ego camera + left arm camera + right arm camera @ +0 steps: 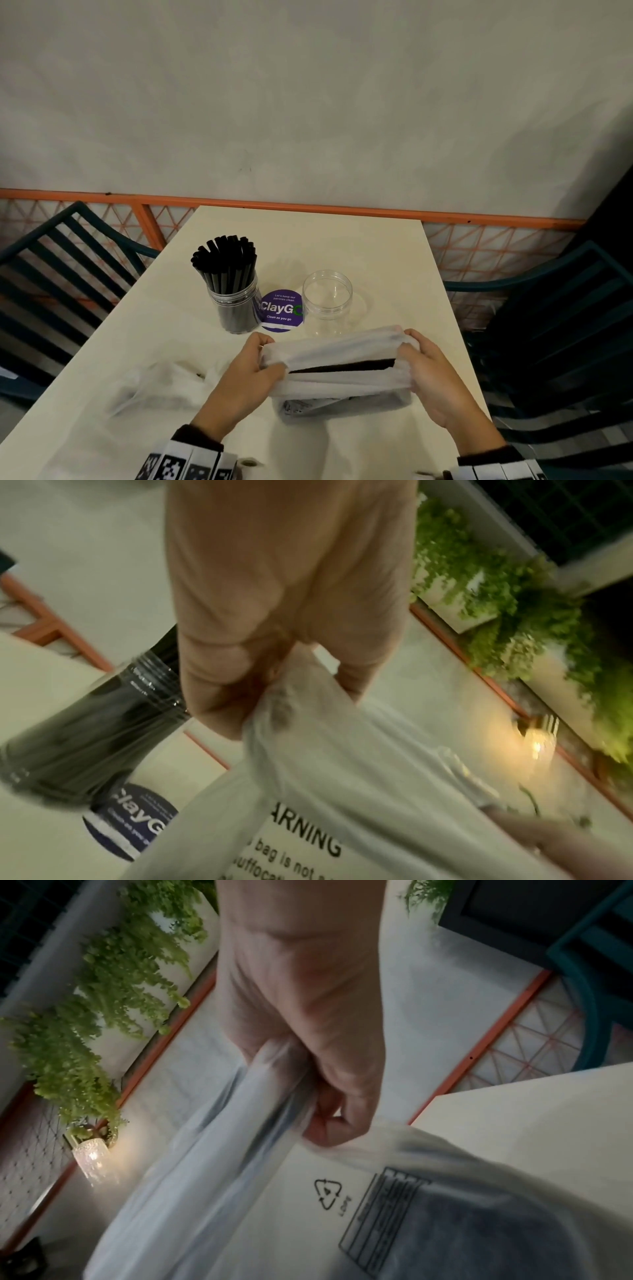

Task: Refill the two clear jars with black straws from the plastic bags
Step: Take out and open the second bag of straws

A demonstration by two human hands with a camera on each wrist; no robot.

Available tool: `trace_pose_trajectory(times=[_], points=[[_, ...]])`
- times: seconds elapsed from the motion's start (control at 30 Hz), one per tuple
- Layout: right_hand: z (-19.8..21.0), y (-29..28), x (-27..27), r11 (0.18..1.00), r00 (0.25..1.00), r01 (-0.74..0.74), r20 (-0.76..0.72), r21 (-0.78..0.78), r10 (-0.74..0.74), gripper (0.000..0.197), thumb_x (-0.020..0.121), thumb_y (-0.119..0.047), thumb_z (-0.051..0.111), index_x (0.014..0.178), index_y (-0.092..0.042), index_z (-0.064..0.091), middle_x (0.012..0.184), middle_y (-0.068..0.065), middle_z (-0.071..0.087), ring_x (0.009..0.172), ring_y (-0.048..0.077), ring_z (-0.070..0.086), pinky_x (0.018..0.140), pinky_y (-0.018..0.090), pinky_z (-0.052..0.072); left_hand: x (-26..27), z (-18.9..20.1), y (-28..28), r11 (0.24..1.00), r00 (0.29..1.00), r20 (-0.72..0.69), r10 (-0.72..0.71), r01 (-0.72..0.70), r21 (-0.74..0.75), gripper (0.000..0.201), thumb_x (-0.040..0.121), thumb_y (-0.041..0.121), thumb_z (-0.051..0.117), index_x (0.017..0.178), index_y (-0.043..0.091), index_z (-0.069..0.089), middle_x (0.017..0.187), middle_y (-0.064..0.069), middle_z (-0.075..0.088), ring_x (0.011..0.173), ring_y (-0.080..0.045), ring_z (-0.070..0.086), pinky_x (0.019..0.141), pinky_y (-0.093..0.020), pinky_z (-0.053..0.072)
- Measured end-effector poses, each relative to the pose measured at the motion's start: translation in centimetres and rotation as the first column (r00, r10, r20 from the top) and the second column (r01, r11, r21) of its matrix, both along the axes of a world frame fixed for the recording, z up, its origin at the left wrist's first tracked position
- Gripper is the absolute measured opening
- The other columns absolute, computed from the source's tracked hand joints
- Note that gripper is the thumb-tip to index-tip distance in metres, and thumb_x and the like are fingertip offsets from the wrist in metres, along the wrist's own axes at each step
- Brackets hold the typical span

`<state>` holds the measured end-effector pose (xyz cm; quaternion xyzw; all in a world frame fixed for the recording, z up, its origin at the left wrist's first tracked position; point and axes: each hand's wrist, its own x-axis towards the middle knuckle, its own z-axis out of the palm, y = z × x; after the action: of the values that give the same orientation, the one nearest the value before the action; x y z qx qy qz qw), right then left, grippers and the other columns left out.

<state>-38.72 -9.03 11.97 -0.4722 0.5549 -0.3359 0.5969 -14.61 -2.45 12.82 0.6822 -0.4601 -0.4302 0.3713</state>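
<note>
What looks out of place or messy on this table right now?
Nothing is spilled or damaged. The only untidy thing is a crumpled empty bag lying loose on the table, left of the hands. The full jar and empty jar stand upright. Both hands, left and right, stretch a bag open.

Cloudy thin plastic bag (337, 346); clear glossy plastic jar (327, 301); matt table (342, 240)

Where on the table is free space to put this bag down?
Bare table lies behind the full jar and empty jar, up to the far edge. The near side is crowded: the bag in both hands, the crumpled bag at left.
</note>
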Motion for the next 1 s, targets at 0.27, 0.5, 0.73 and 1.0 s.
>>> trace_pose_trajectory(times=[0.27, 0.5, 0.73, 1.0], points=[[-0.4, 0.2, 1.0, 0.94, 0.963, -0.174, 0.249, 0.294, 0.1, 0.037, 0.085, -0.02, 0.054, 0.119, -0.006, 0.047, 0.114, 0.012, 0.061, 0.104, 0.027, 0.059, 0.093, 0.044, 0.046, 0.1, -0.5, -1.1, 0.982, 0.935, 0.304, 0.182, -0.157, -0.107, 0.018, 0.082, 0.015, 0.062, 0.095, 0.004, 0.055, 0.089, -0.013, 0.06, 0.078, -0.024, 0.052, 0.06, -0.021, 0.04], [-1.3, 0.0, 1.4, 0.977, 0.898, -0.199, -0.383, 0.082, 0.215, 0.014, 0.09, -0.021, 0.042, 0.102, -0.018, 0.047, 0.113, 0.004, 0.036, 0.109, 0.022, 0.041, 0.089, 0.031, 0.039, 0.6, -0.8, -0.9, 0.976, 0.785, -0.58, 0.218, -0.159, 0.151, 0.03, 0.084, 0.008, 0.058, 0.112, 0.001, 0.052, 0.102, -0.024, 0.065, 0.09, -0.033, 0.063, 0.078, -0.042, 0.053], [-0.9, -0.6, 0.2, 0.988, 0.999, 0.024, 0.028, 0.15, -0.029, 0.011, 0.089, -0.001, 0.056, 0.097, -0.002, 0.063, 0.09, 0.016, 0.069, 0.08, 0.025, 0.067, 0.065, 0.031, 0.058, 1.4, -0.9, -0.6, 0.975, 0.52, -0.825, 0.221, -0.1, 0.198, 0.044, 0.076, 0.016, 0.055, 0.116, -0.002, 0.059, 0.117, -0.021, 0.064, 0.088, -0.026, 0.07, 0.077, -0.036, 0.057], [-0.4, -1.3, -1.2, 0.881, 0.745, -0.07, 0.612, 0.468, -0.266, 0.036, 0.065, 0.005, 0.054, 0.101, 0.007, 0.055, 0.083, 0.024, 0.072, 0.069, 0.032, 0.072, 0.055, 0.044, 0.061, 1.6, -1.0, 0.4, 0.997, 0.628, -0.776, 0.057, 0.0, 0.073, 0.09, 0.025, 0.006, 0.092, 0.106, 0.011, 0.054, 0.089, -0.008, 0.068, 0.078, -0.022, 0.068, 0.058, -0.03, 0.058]])
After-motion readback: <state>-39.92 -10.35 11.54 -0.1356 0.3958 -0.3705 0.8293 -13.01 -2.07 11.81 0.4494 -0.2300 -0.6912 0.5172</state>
